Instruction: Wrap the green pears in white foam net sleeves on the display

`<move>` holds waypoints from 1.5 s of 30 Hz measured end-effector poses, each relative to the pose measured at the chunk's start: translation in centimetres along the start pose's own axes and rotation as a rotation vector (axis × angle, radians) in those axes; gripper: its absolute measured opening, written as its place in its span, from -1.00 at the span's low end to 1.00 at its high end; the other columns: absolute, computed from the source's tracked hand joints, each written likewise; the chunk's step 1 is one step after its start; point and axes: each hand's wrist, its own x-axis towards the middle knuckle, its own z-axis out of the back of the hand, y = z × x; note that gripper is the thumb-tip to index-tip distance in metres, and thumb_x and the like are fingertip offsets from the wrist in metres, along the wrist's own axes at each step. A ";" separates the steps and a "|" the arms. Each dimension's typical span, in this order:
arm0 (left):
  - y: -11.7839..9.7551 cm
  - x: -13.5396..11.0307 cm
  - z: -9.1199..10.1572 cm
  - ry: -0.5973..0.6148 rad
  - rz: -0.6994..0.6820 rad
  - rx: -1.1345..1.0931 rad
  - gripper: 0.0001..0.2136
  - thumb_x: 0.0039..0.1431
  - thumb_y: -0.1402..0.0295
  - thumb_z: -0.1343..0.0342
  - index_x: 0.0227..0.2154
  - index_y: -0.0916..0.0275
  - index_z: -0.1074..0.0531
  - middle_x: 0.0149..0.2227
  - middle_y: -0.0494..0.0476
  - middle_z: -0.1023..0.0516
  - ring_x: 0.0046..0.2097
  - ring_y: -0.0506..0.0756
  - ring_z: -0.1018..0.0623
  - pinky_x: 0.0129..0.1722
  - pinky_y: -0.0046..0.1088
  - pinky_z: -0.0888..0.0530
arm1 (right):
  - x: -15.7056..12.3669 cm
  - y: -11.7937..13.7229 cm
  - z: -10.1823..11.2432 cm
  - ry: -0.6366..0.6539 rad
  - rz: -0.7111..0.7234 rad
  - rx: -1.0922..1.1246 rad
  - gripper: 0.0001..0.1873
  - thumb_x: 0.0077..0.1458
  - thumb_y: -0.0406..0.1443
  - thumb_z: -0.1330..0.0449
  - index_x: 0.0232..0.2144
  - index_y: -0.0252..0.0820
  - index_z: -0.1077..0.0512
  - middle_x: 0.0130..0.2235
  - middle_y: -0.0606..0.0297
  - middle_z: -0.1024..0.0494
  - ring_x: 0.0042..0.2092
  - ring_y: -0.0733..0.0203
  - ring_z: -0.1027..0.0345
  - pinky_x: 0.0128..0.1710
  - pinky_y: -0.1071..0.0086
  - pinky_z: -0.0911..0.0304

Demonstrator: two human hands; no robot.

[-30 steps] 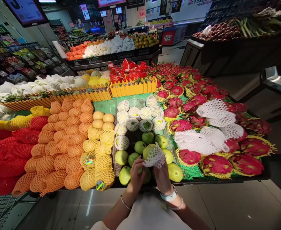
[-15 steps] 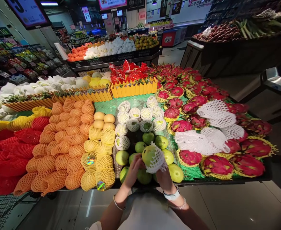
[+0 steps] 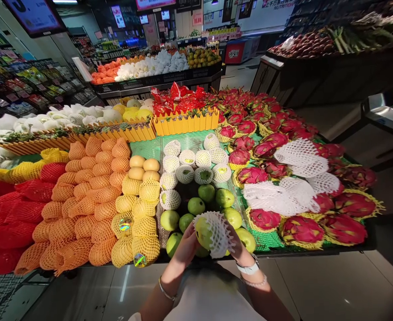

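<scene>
In front of my body I hold a round, apple-like green fruit, partly covered by a white foam net. My left hand is closed around the fruit's bare left side. On the other side my right hand grips the foam net, its fingers partly hidden behind the mesh. Several bare green fruits lie below and beyond my hands. Behind them sit rows of similar fruits in white foam nets.
To the left are orange-netted fruits, yellow-netted fruits and red-netted fruits. Dragon fruits fill the right side, with loose white foam nets on top. A yellow picket fence stands at the back.
The foam net now covers more of the fruit's upper and right side. My right hand has moved out to the right, and the fruit is slightly lower.
</scene>
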 end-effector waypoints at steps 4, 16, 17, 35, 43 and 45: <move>-0.1 0.0 0.6 -0.036 0.047 0.046 -0.59 0.12 0.00 -0.21 -0.09 0.15 -0.42 -0.32 0.13 -0.59 -0.35 0.09 -0.59 -0.42 -0.39 -0.54 | 0.2 1.4 0.0 0.171 -0.140 0.055 -0.64 -0.47 -0.20 -0.44 -0.46 0.01 -0.53 -0.36 0.24 -0.59 -0.15 -0.06 -0.53 -0.19 0.19 -0.52; -4.0 -0.1 2.0 -0.169 -0.154 0.327 -0.62 0.18 -0.08 -0.08 -0.37 0.18 -0.34 -0.40 0.01 -0.32 -0.31 0.04 -0.36 -0.27 -0.43 -0.41 | 0.7 1.4 -0.9 0.186 -0.191 0.045 -0.55 -0.37 -0.21 -0.42 -0.28 -0.06 -0.58 -0.24 0.18 -0.59 0.02 -0.06 -0.46 0.10 0.16 -0.36; -4.0 -0.4 1.6 -0.171 -0.210 0.359 -0.61 0.19 -0.09 -0.05 -0.37 0.18 -0.35 -0.37 0.03 -0.33 -0.28 0.06 -0.36 -0.23 -0.41 -0.40 | 0.8 1.2 -1.0 0.176 -0.161 -0.007 -0.52 -0.37 -0.22 -0.41 -0.25 -0.08 -0.57 -0.21 0.17 -0.59 0.03 -0.09 -0.45 0.13 0.09 -0.33; -3.0 0.4 0.2 -0.435 -0.311 0.331 -0.67 0.18 0.01 -0.15 -0.41 0.19 -0.32 -0.45 -0.04 -0.30 -0.38 0.00 -0.31 -0.34 -0.51 -0.34 | -0.5 -1.0 -2.1 0.194 0.188 -0.430 -0.36 -0.24 -0.41 -0.20 0.01 -0.17 -0.38 0.05 0.07 -0.49 0.13 -0.13 -0.36 0.16 0.03 -0.31; -3.3 2.5 0.6 -0.322 -0.370 -0.115 -0.42 0.20 -0.20 0.09 0.09 0.08 -0.31 0.18 0.22 -0.39 0.25 0.22 -0.36 0.21 -0.14 -0.34 | -0.4 -1.0 -2.0 0.257 -0.019 -0.057 -0.33 -0.18 -0.18 -0.33 0.05 -0.16 -0.40 0.06 0.05 -0.55 0.09 -0.10 -0.44 0.11 0.09 -0.38; -3.9 2.8 0.9 -0.134 -0.220 -0.193 -0.32 0.14 -0.29 0.13 0.13 0.07 -0.32 0.15 0.24 -0.46 0.22 0.28 -0.42 0.16 -0.07 -0.39 | -0.4 -0.5 -2.1 0.347 -0.047 0.031 -0.37 -0.14 -0.13 -0.34 0.03 -0.13 -0.43 0.05 0.08 -0.56 0.08 -0.06 -0.46 0.08 0.12 -0.39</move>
